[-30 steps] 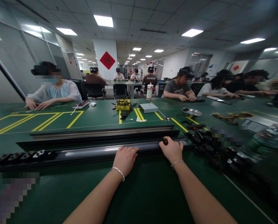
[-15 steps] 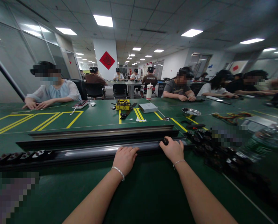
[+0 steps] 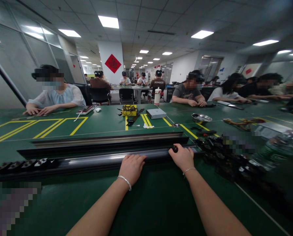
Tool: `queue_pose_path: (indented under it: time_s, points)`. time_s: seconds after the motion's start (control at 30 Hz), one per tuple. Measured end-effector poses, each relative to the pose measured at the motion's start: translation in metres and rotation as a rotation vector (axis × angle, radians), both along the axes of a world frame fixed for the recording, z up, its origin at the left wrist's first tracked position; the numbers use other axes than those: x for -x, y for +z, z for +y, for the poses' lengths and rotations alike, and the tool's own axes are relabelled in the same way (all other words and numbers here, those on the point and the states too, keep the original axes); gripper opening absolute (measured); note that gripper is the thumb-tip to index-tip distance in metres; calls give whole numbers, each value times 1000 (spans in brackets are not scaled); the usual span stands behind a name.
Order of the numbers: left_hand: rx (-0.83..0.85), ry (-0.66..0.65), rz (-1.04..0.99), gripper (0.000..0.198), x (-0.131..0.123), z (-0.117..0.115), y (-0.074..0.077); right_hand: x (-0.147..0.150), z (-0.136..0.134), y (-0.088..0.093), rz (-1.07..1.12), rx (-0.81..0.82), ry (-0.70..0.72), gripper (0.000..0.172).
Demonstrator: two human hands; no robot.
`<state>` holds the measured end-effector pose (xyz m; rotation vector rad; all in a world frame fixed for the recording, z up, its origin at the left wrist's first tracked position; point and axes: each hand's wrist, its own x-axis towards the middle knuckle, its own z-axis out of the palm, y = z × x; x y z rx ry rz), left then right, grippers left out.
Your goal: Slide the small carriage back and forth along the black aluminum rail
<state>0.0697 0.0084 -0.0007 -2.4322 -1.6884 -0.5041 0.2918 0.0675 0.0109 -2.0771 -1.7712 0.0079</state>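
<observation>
Head view, knob (image 3: 174,149): small, black, atop the rail (image 3: 92,161), pinched in the right hand's (image 3: 183,159) fingertips.
Left hand (image 3: 132,167): fingers bent over rail's near edge; grip unclear.
Rail: lies crosswise on green table (image 3: 158,200).
Rightward: heap of black parts (image 3: 225,157).

Panel lights (image 3: 108,22) lit the tiled ceiling (image 3: 161,13) of a long workroom; glass partitions (image 3: 26,55) lined the left wall, a red diamond sign (image 3: 113,63) hung on a white pillar (image 3: 104,52), and yellow lines (image 3: 79,126) marked the green tables (image 3: 107,124).
</observation>
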Motion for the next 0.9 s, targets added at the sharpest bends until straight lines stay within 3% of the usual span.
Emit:
queue_pose_path:
  time_s: [0.9]
  points:
    - [-13, -13, 9, 27, 2, 2, -3, -6, -1, 2, -32, 34, 14, 37]
